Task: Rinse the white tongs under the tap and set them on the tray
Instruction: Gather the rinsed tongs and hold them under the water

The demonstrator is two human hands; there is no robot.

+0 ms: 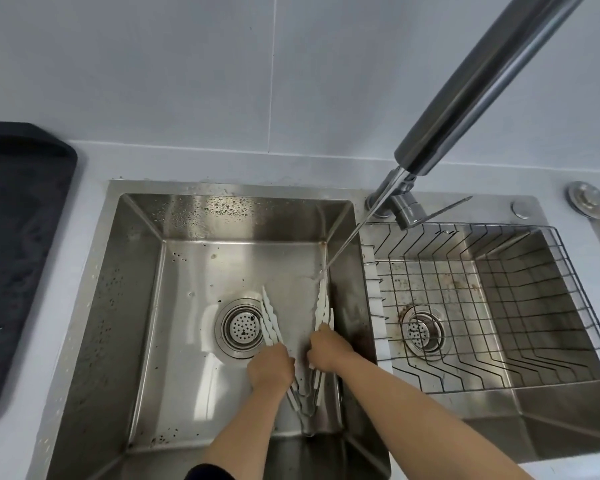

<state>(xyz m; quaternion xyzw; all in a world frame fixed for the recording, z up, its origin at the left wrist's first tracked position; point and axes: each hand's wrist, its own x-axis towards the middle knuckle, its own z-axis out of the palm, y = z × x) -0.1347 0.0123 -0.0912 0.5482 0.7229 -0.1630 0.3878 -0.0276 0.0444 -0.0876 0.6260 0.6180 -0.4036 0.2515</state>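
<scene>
Both my hands hold the white tongs inside the left sink basin [174, 306]. The tongs are spread wide: my left hand [271, 370] grips one arm, whose scalloped white tip [268, 318] reaches toward the drain. The other arm sits in my right hand [328, 351], and its white tip [323, 301] is under the thin stream of water [347, 244] running from the steel tap [482, 81]. The tongs' metal hinge end [307, 405] hangs below my wrists. A dark tray [18, 244] lies on the counter at the far left.
The left basin's drain strainer [242, 327] lies beside the tongs. A wire rack [492, 306] fills the right basin. The tap's lever [440, 211] juts out behind it. A round metal fitting [584, 199] sits at the far right of the grey counter.
</scene>
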